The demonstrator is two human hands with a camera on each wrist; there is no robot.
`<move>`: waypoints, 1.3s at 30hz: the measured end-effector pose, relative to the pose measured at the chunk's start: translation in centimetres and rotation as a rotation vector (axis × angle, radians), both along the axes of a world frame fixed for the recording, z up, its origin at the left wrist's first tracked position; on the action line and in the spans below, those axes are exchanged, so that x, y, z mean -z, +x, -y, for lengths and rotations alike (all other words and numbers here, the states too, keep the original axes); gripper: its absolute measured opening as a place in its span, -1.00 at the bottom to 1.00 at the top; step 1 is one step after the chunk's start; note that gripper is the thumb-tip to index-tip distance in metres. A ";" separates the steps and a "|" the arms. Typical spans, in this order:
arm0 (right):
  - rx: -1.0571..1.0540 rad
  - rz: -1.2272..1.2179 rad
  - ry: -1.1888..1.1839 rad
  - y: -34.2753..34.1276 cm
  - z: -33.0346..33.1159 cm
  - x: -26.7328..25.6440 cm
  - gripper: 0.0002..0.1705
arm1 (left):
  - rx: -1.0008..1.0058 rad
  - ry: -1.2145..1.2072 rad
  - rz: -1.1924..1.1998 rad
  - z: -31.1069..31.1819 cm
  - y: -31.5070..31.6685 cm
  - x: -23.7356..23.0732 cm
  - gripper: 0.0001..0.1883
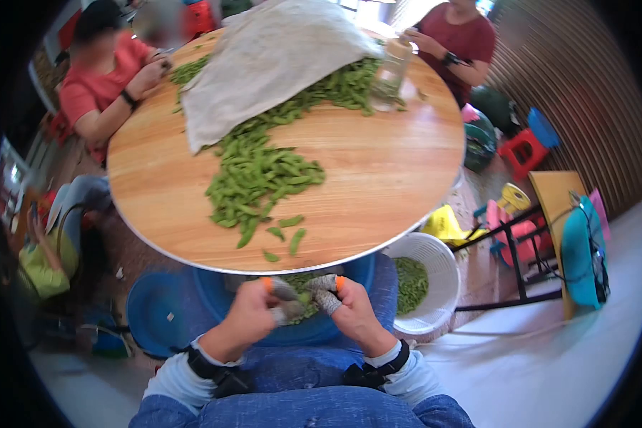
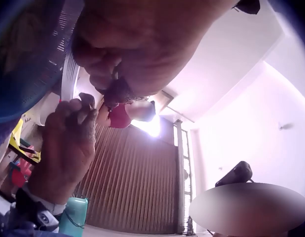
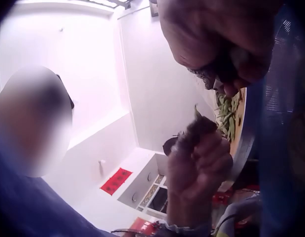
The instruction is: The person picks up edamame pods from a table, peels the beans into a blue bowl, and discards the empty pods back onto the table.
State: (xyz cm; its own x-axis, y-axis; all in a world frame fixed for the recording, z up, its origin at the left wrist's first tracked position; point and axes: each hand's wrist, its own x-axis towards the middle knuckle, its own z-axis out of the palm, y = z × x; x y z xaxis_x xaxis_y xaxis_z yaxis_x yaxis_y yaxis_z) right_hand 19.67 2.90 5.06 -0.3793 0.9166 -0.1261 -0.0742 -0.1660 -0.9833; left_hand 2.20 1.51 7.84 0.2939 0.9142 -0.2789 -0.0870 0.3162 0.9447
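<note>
Over a blue basin [image 1: 210, 289] in my lap, both hands work close together below the table edge. My left hand [image 1: 253, 310] pinches a green soybean pod [image 3: 196, 111], whose tip pokes up past the fingertips in the right wrist view. Just across from it, my right hand [image 1: 353, 310] has its fingers curled in, with no pod showing between them. Grey finger covers [image 1: 326, 292] with orange bands wrap fingers on both hands. Green pieces [image 1: 307, 310] lie in the basin beneath. A heap of soybean pods [image 1: 253, 182] spreads on the round wooden table [image 1: 378, 178].
A pale cloth [image 1: 278, 60] covers the back of the heap, beside a clear bottle [image 1: 392, 78]. At my right stands a white basket [image 1: 446, 285] with green contents [image 1: 410, 285]. Two people sit across the table. A folding chair [image 1: 521, 250] is farther right.
</note>
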 end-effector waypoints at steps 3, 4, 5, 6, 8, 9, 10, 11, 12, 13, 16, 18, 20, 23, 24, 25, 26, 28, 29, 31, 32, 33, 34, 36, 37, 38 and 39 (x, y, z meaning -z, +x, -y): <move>0.017 -0.099 -0.072 1.4 0.1 0.0 -0.82 | -0.015 0.027 0.071 -0.3 -0.6 1.0 -0.85; -0.006 -0.111 -0.088 1.3 0.4 -0.2 -0.82 | 0.009 0.030 0.010 -0.1 -0.7 1.0 -0.85; -0.039 -0.121 -0.101 1.1 0.4 -0.4 -0.82 | 0.024 0.035 -0.052 -0.3 -0.3 0.9 -0.85; -0.060 -0.100 -0.099 1.0 0.4 -0.4 -0.84 | 0.044 0.038 -0.109 -0.5 -0.1 0.9 -0.85; -0.059 -0.101 -0.133 0.7 0.3 -0.9 -0.84 | 0.036 0.026 0.000 -0.4 0.3 1.5 -0.83; -0.048 -0.099 -0.150 0.7 0.3 -1.0 -0.84 | 0.043 0.021 0.058 -0.4 0.4 1.8 -0.83; -0.057 -0.101 -0.143 0.7 0.3 -0.9 -0.85 | 0.067 0.019 0.064 -0.4 0.1 2.1 -0.81; -0.063 -0.104 -0.136 0.6 0.2 -0.8 -0.85 | 0.068 0.022 0.036 -0.4 0.0 2.3 -0.81; -0.066 -0.108 -0.131 0.5 0.2 -0.7 -0.85 | 0.071 0.022 0.007 -0.4 0.0 2.4 -0.81; -0.062 -0.116 -0.130 0.4 0.2 -0.7 -0.84 | 0.075 0.022 -0.021 -0.3 -0.1 2.4 -0.81; -0.045 -0.118 -0.125 0.2 0.3 -1.0 -0.84 | 0.072 0.017 0.045 -0.5 0.0 2.3 -0.81; -0.040 -0.092 -0.124 0.1 0.2 -1.1 -0.83 | 0.022 0.027 0.065 -0.3 0.1 2.7 -0.85; -0.065 -0.079 -0.150 0.1 0.3 -1.3 -0.81 | 0.002 0.033 0.064 -0.3 0.1 3.0 -0.87; -0.116 -0.098 -0.126 0.0 0.3 -2.0 -0.78 | 0.014 0.032 0.032 -0.4 0.0 3.0 -0.88; -0.133 -0.111 -0.107 0.0 0.3 -2.1 -0.76 | 0.013 0.028 0.023 -0.4 -0.1 3.0 -0.88; -0.142 -0.113 -0.110 0.2 0.3 -1.9 -0.76 | 0.012 0.024 0.014 -0.4 -0.1 3.0 -0.87; -0.150 -0.116 -0.114 0.4 0.3 -1.6 -0.75 | 0.015 0.033 0.016 -0.4 -0.1 2.9 -0.87; -0.165 -0.116 -0.117 0.5 0.3 -1.4 -0.74 | 0.021 0.048 0.021 -0.3 -0.1 2.8 -0.87; -0.170 -0.114 -0.117 0.5 0.4 -1.5 -0.74 | 0.022 0.046 0.022 -0.3 -0.2 2.8 -0.87; -0.179 -0.117 -0.116 0.5 0.4 -1.6 -0.73 | 0.024 0.043 0.024 -0.3 -0.2 2.8 -0.86; -0.184 -0.122 -0.117 0.5 0.4 -1.7 -0.73 | 0.049 0.040 0.010 -0.3 -0.2 2.8 -0.84; -0.189 -0.127 -0.118 0.5 0.4 -1.8 -0.73 | 0.074 0.036 -0.004 -0.4 -0.4 2.8 -0.81; -0.165 -0.130 -0.128 0.4 0.4 -2.0 -0.76 | 0.099 0.033 -0.018 -0.4 -0.5 2.7 -0.78; -0.117 -0.138 -0.150 0.1 0.6 -2.3 -0.82 | 0.101 0.026 -0.049 -0.4 -0.5 2.2 -0.79; -0.127 -0.133 -0.145 0.1 0.6 -2.2 -0.82 | 0.103 0.022 -0.064 -0.4 -0.4 2.0 -0.79; -0.137 -0.128 -0.141 0.2 0.5 -2.1 -0.82 | 0.101 0.024 -0.051 -0.4 -0.4 1.9 -0.79; -0.146 -0.123 -0.138 0.3 0.5 -1.9 -0.81 | 0.099 0.026 -0.038 -0.3 -0.4 1.9 -0.79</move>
